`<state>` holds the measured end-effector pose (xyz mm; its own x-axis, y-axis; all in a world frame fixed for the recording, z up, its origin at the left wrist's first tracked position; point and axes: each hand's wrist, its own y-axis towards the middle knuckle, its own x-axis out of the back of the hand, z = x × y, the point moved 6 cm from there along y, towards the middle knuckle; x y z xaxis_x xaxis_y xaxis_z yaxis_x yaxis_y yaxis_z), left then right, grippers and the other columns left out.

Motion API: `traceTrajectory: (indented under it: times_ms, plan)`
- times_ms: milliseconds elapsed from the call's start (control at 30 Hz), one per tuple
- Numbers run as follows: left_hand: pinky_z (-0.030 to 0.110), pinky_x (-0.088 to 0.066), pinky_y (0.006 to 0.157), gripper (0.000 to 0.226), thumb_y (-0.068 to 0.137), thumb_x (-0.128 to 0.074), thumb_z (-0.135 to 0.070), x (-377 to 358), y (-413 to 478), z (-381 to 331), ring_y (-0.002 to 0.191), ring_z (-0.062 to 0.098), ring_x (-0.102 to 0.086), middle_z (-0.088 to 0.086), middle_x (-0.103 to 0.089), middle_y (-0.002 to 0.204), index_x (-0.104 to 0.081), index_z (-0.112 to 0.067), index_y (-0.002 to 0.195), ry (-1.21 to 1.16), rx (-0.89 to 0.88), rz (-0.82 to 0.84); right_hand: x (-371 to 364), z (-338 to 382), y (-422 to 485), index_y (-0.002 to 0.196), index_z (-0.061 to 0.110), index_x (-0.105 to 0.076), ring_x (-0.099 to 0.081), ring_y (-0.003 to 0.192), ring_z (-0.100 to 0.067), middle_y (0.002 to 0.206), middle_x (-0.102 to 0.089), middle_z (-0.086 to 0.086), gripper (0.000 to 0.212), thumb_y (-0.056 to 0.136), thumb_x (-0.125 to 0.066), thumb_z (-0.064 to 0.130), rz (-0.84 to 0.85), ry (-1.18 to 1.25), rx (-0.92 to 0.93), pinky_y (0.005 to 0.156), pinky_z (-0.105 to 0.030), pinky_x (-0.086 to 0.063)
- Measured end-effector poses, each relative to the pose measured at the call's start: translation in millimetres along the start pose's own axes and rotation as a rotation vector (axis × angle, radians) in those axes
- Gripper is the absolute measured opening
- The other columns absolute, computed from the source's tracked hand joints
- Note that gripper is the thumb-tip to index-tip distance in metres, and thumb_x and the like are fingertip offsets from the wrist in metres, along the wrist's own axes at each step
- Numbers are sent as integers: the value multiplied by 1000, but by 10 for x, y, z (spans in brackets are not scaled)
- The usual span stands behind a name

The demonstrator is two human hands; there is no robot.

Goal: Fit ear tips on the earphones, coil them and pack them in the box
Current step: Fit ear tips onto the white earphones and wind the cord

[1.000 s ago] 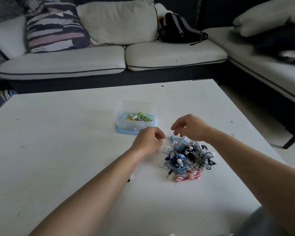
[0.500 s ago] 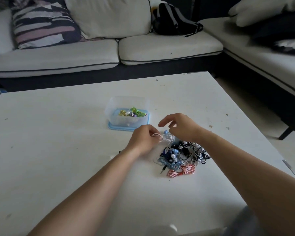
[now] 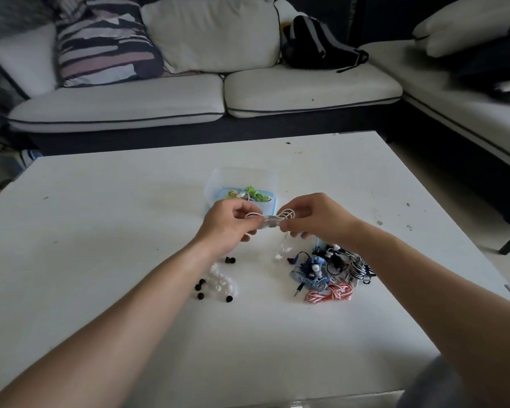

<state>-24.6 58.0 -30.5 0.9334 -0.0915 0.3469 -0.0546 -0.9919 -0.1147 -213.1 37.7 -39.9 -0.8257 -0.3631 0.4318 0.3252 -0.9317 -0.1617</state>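
Observation:
A coiled white earphone bundle [image 3: 270, 219] hangs above the table between both hands. My left hand [image 3: 228, 223] pinches its left end and my right hand [image 3: 312, 217] pinches its right end. Its two white earbuds [image 3: 283, 251] dangle below on thin wire. Behind the hands sits a clear box [image 3: 218, 184] on a blue lid, holding green and yellow earphones [image 3: 252, 193]. A pile of coiled earphones [image 3: 327, 269] in blue, black-and-white and red-and-white lies to the right. Loose black and white ear tips [image 3: 217, 285] lie by my left forearm.
The white table [image 3: 100, 231] has a few dark specks near its right side. Beyond its far edge stands a sofa [image 3: 165, 98] with cushions and a black bag [image 3: 315, 44]. The table's right edge drops to the floor.
Both hands picked a white earphone bundle from the pile and lifted it in front of the box. The loose ear tips have come into sight by my left forearm.

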Motion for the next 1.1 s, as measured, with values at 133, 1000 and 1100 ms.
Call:
traceTrajectory:
  times_ms: [133,1000,1100]
  plan:
    - [24,-57,65,5,85,-72,-10,114,-126,65,70,17,-68,7,-72,84,-71,-11,90,-125,51,-24,-158,70,-41,97,12,-73,-65,72,-14,78,-74,-7,15,83,-75,6,24,151,-58,76,-32,-54]
    - [21,-53,68,14,75,-79,-34,-157,-217,619,73,4,-66,-12,-71,80,-68,-27,79,432,42,22,-196,-96,18,96,11,-61,-61,61,-11,80,-77,-3,9,92,-68,16,-177,166,-28,59,-25,-50]
    - [28,-56,68,15,74,-78,-40,-238,-218,664,71,4,-66,-15,-69,78,-65,-31,74,498,39,80,-264,-31,44,89,17,-73,-54,55,-5,75,-75,3,7,92,-69,22,-126,54,12,56,-21,-45]
